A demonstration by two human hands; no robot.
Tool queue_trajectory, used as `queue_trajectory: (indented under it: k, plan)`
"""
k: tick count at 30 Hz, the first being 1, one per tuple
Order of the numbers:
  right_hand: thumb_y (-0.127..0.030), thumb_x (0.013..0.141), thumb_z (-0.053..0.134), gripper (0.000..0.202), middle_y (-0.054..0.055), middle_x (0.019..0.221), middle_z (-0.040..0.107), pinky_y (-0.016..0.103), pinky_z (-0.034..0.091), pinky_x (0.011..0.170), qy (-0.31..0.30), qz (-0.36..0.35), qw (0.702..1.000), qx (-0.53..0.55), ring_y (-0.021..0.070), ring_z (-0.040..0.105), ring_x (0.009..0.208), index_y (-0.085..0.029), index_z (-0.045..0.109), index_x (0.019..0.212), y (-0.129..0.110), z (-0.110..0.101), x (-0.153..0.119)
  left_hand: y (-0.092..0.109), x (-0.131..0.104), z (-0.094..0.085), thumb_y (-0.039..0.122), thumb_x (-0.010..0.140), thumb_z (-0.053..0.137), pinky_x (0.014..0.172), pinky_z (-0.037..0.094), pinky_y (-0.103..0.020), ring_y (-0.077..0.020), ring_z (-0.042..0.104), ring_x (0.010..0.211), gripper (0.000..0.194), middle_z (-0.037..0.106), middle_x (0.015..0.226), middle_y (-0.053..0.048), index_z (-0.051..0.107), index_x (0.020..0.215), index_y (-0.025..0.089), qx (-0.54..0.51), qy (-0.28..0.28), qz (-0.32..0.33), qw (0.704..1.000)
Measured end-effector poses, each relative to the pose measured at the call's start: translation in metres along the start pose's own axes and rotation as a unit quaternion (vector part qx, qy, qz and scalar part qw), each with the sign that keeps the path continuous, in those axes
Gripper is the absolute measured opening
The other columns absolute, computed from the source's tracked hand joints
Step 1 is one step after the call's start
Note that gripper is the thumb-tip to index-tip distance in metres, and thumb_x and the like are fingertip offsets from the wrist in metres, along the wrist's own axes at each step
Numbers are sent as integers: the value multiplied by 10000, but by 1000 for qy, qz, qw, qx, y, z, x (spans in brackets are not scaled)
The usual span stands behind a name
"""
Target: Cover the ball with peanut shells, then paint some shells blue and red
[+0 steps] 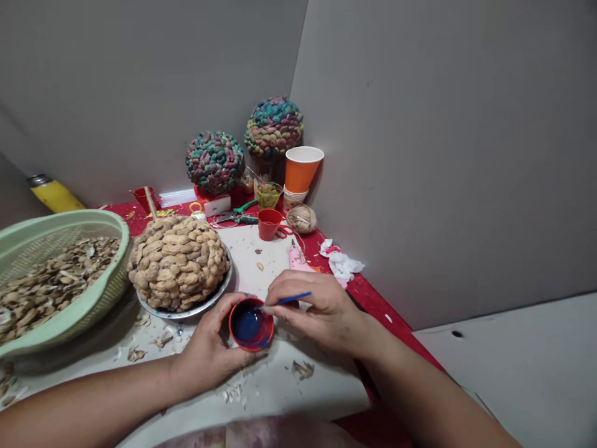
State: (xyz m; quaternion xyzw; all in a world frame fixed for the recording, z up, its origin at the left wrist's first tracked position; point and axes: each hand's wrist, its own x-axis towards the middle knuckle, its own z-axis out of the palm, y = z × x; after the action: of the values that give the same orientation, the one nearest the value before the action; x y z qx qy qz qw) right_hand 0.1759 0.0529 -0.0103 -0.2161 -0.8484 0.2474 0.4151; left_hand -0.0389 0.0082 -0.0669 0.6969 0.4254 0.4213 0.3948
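My left hand (219, 339) is wrapped round a small red cup (231, 333), tilted so its mouth faces me. Dark blue paint (247, 325) lies inside, with smears up the wall. In a pinch, my right hand (317, 311) holds a thin blue paintbrush (296, 298) over the cup's right rim; its tip dips toward the paint and is hard to make out. Just behind my left hand, a ball covered in unpainted peanut shells (180, 261) rests on a silver plate (163, 313), with a stick (150, 202) rising from behind its top.
At left stands a green basket (122, 249) of shells. Behind are two painted peanut balls (215, 162), an orange paper cup (302, 171), a red measuring cup (269, 225), twine (302, 218), green-handled pliers (245, 213) and a yellow bottle (56, 194). Shell scraps dot the white board (321, 392).
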Motion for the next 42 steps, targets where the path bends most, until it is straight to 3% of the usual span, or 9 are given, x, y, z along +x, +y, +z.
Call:
queue_trajectory:
  k: [3, 6, 12, 18, 24, 30, 36, 42]
  plan:
    - [-229, 973, 616, 117, 59, 801, 728, 253, 524, 677, -42, -31, 998, -26, 146, 659, 730, -166, 687, 904, -2, 1, -1, 0, 0, 1, 298, 706, 848, 919, 550, -376, -240, 678, 1000, 545, 696, 1119, -69, 589, 1180, 226, 15, 0, 11, 1000]
    - [-227, 962, 633, 124, 55, 798, 740, 237, 535, 683, -71, -37, 997, 14, 138, 674, 733, -162, 693, 876, -3, 6, -1, 0, 0, 2, 301, 704, 853, 921, 552, -373, -239, 676, 1005, 561, 694, 1121, -64, 586, 1191, 232, 13, -4, 17, 1000]
    - [-195, 984, 580, 128, 67, 838, 747, 268, 552, 751, -20, -54, 998, -26, 154, 683, 787, -165, 688, 922, 2, 8, 0, 1, 1, 3, 300, 702, 849, 931, 548, -386, -249, 677, 1010, 559, 693, 1124, -75, 579, 1185, 221, -2, -10, -3, 1000]
    - [-201, 958, 627, 122, 48, 780, 735, 233, 527, 673, -76, -26, 997, -3, 137, 668, 706, -163, 689, 860, -3, 6, -1, 6, 4, 2, 295, 718, 845, 897, 553, -351, -224, 673, 979, 501, 693, 1075, -47, 598, 1148, 221, -6, -6, -4, 1000]
    - [-161, 981, 558, 128, 73, 846, 747, 279, 544, 753, -20, -56, 997, -44, 163, 677, 793, -171, 677, 934, 1, 10, -2, 3, 2, 5, 298, 708, 853, 938, 536, -385, -241, 668, 1016, 557, 689, 1118, -63, 581, 1188, 222, -5, 0, -15, 1000]
    - [-217, 983, 590, 156, 45, 773, 731, 239, 519, 653, -92, -20, 996, -2, 138, 658, 696, -178, 685, 865, -5, 4, -1, 5, 2, 4, 314, 683, 870, 905, 539, -352, -238, 667, 996, 544, 705, 1088, -54, 609, 1150, 212, -6, 2, -5, 1000]
    - [-169, 981, 579, 136, 67, 801, 741, 267, 530, 698, -26, -54, 998, -24, 154, 664, 732, -163, 683, 895, 0, 12, 0, 3, -1, 5, 300, 657, 892, 959, 507, -346, -237, 649, 1055, 636, 692, 1153, -55, 584, 1206, 213, -15, -15, -17, 1000]
    - [-218, 979, 599, 154, 49, 768, 736, 240, 525, 658, -89, -22, 996, 10, 146, 670, 711, -175, 692, 865, -4, 7, -1, 3, -1, 3, 304, 681, 881, 921, 513, -344, -231, 654, 1012, 595, 682, 1112, -50, 587, 1189, 211, -22, -19, -32, 999]
